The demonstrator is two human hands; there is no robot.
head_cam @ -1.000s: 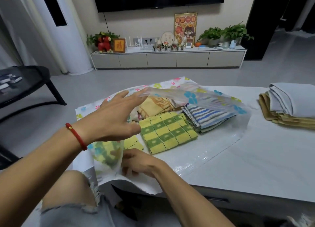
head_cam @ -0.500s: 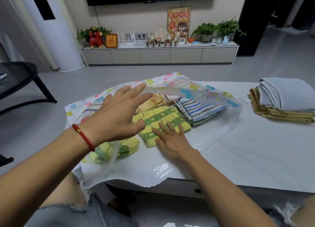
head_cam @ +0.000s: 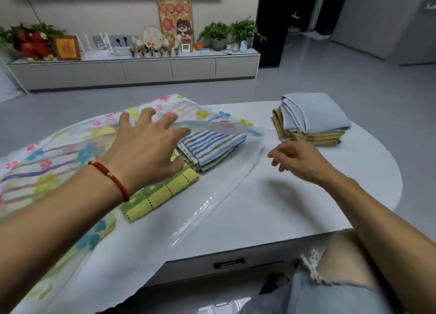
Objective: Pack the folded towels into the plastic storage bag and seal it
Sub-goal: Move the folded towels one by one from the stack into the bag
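Lying flower-printed, clear plastic storage bag point(head_cam: 70, 153) at frame left under spread left hand point(head_cam: 146, 151); right hand point(head_cam: 299, 160) loosely curled, empty, lower right.

Home living room, low media cabinet point(head_cam: 146, 71), framed pictures point(head_cam: 175, 23), houseplants point(head_cam: 232, 32), white table point(head_cam: 295, 195)

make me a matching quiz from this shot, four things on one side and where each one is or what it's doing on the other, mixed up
Things:
1. striped towel
2. green checked towel
3. grey towel
4. right hand

Places or states:
A. top of the stack outside the bag, far right of the table
B. empty, hovering over bare tabletop
C. inside the plastic storage bag mouth, stacked on other towels
D. nearest the bag's opening, partly hidden by the left hand

Pairs: 1-C, 2-D, 3-A, 4-B
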